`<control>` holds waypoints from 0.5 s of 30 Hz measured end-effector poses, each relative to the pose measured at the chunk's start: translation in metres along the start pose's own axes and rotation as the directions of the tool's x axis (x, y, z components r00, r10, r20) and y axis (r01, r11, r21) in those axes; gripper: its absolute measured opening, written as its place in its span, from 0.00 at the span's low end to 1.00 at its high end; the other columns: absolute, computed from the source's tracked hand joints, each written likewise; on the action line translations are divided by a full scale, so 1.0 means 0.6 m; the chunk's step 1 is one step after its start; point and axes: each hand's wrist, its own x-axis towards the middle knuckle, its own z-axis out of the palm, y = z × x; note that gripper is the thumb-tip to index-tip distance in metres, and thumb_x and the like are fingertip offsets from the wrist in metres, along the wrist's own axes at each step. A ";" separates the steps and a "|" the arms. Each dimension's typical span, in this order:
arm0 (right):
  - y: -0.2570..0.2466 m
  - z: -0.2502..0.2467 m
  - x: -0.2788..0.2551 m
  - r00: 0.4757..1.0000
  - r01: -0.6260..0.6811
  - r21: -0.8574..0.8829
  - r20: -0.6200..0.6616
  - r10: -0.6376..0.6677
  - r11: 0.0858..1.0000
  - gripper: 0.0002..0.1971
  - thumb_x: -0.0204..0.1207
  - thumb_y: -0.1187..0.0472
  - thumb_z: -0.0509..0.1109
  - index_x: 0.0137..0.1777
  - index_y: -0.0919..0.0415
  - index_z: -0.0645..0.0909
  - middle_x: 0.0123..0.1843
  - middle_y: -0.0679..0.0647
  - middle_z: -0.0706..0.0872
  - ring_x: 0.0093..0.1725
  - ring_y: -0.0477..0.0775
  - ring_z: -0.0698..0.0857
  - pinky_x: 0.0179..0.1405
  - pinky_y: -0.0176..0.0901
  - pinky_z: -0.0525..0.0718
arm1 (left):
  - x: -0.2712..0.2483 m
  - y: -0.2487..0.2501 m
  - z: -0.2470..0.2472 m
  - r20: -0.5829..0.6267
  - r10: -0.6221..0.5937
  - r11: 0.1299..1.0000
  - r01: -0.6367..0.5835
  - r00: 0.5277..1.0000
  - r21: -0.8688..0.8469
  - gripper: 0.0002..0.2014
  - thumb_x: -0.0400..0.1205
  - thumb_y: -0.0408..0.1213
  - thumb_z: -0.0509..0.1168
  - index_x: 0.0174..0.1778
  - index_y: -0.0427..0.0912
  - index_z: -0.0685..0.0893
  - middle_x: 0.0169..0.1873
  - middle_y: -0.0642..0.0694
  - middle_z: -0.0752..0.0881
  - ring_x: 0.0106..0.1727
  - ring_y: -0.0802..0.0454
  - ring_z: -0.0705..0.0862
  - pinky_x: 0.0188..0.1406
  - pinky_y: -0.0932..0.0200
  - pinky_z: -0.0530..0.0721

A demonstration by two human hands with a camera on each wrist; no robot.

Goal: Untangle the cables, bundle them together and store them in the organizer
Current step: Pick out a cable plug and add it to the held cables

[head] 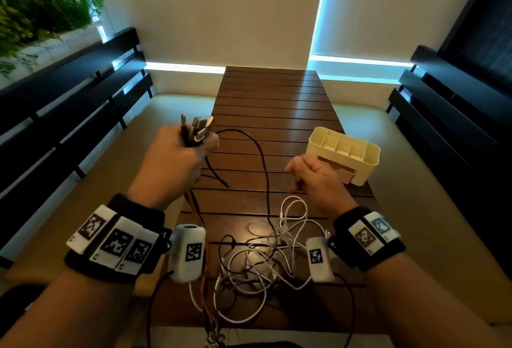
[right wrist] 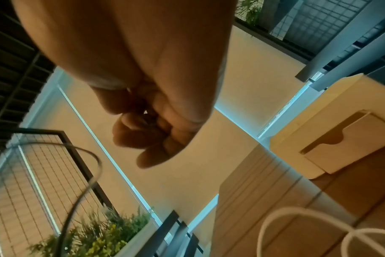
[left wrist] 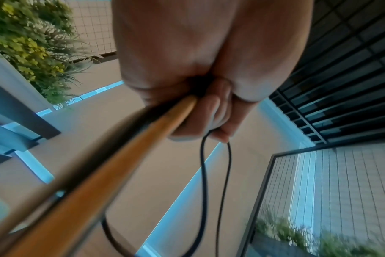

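We see the cables (head: 257,259) lying in a loose tangle of white and black loops on the near end of the slatted wooden table (head: 277,103). Several of their plug ends (head: 195,128) stand up out of our left hand (head: 177,153), whose fingers are clamped round that bunch above the table's left edge; a black cable (head: 259,153) arcs from this fist to the right and down into the tangle, and an orange cable (left wrist: 121,170) runs back from the fist past the wrist. Our right hand (head: 313,178) hovers over the table with fingers curled together and holds nothing. Just beyond it, at the table's right edge, stands the cream organizer (head: 371,164) with its open compartments.
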 end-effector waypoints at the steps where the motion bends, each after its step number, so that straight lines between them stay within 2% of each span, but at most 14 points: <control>1: -0.009 0.000 0.000 1.000 0.014 0.029 -0.007 -0.014 0.999 0.11 0.87 0.50 0.61 0.47 0.47 0.84 0.36 0.47 0.84 0.41 0.54 0.86 0.55 0.62 0.88 | -0.003 -0.005 0.003 0.018 -0.016 1.000 0.016 1.000 0.027 0.16 0.85 0.41 0.67 0.29 0.54 0.83 0.20 0.46 0.69 0.16 0.55 0.67 0.25 0.56 0.70; 4: -0.032 0.011 0.001 0.997 0.073 0.094 0.000 -0.073 0.993 0.09 0.81 0.46 0.66 0.55 0.46 0.82 0.51 0.53 0.87 0.53 0.53 0.88 0.59 0.55 0.88 | -0.013 -0.008 0.024 0.078 -0.036 0.999 0.036 0.996 0.009 0.10 0.85 0.40 0.66 0.39 0.40 0.82 0.22 0.43 0.68 0.17 0.53 0.66 0.23 0.58 0.70; 6: -0.040 0.031 -0.002 0.994 0.078 0.114 0.069 -0.086 0.990 0.10 0.83 0.47 0.65 0.59 0.45 0.81 0.55 0.51 0.88 0.57 0.54 0.88 0.60 0.53 0.87 | -0.016 -0.007 0.037 0.094 -0.032 0.999 0.034 0.995 -0.017 0.11 0.86 0.39 0.66 0.44 0.34 0.82 0.22 0.45 0.67 0.18 0.52 0.65 0.21 0.59 0.69; 9: -0.043 0.056 -0.008 0.986 0.017 0.261 0.156 -0.059 0.965 0.09 0.87 0.54 0.61 0.57 0.55 0.81 0.43 0.50 0.88 0.48 0.57 0.90 0.58 0.58 0.88 | -0.017 0.000 0.037 0.076 0.007 1.000 -0.005 0.997 -0.031 0.11 0.86 0.39 0.66 0.44 0.34 0.82 0.23 0.46 0.68 0.18 0.53 0.65 0.20 0.60 0.69; 11: -0.038 0.058 -0.010 0.980 -0.069 0.347 0.197 0.000 0.935 0.10 0.88 0.57 0.60 0.53 0.60 0.80 0.35 0.51 0.82 0.38 0.57 0.86 0.49 0.58 0.88 | -0.020 0.001 0.028 0.009 0.018 0.996 -0.017 1.000 -0.083 0.10 0.86 0.40 0.65 0.42 0.40 0.82 0.23 0.46 0.67 0.19 0.55 0.66 0.18 0.62 0.71; 13: -0.025 0.056 -0.011 0.976 -0.121 0.337 0.210 0.051 0.934 0.10 0.88 0.57 0.59 0.52 0.61 0.80 0.33 0.51 0.78 0.32 0.55 0.82 0.38 0.52 0.86 | -0.023 -0.002 0.015 -0.068 -0.019 0.984 0.006 0.998 -0.180 0.09 0.86 0.41 0.64 0.42 0.43 0.82 0.23 0.47 0.67 0.20 0.56 0.66 0.18 0.65 0.72; 15: -0.014 0.053 -0.012 0.983 -0.123 0.276 0.166 0.079 0.953 0.10 0.88 0.56 0.60 0.51 0.59 0.81 0.32 0.50 0.76 0.28 0.52 0.77 0.29 0.44 0.80 | -0.024 -0.010 0.005 -0.071 -0.051 0.983 0.037 0.996 -0.179 0.09 0.87 0.41 0.64 0.43 0.43 0.84 0.24 0.46 0.67 0.21 0.54 0.66 0.20 0.63 0.73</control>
